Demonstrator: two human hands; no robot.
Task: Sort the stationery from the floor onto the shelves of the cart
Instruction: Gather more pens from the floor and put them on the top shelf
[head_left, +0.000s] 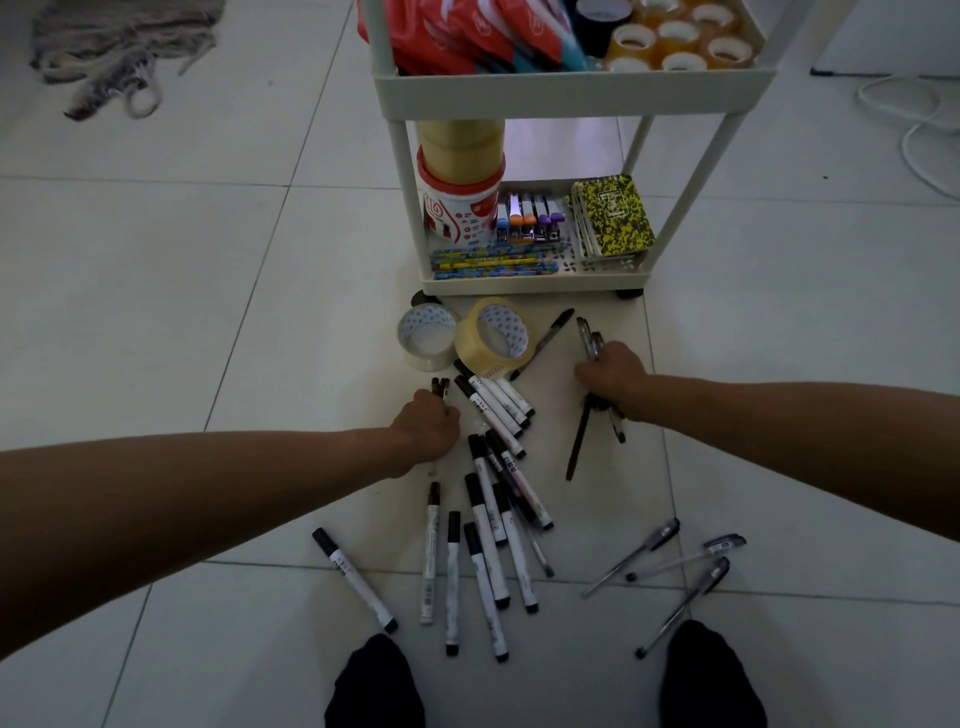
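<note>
— Pale floor tiles (156, 312) carried markers (485, 525) at lower centre, below the cart (535, 283).
— Left hand (428, 423) clamped two markers; right hand (613, 379) clamped several pens (589, 340).
— Loose, splayed pens risked slipping free during lifting.

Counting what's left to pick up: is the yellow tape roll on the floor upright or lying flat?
Tipped: the yellow tape roll leans on its edge against the clear roll, core facing the camera.

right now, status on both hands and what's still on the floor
Left hand grips markers. Right hand grips a bunch of pens. Markers, gel pens, two tape rolls still on floor before cart.
</note>
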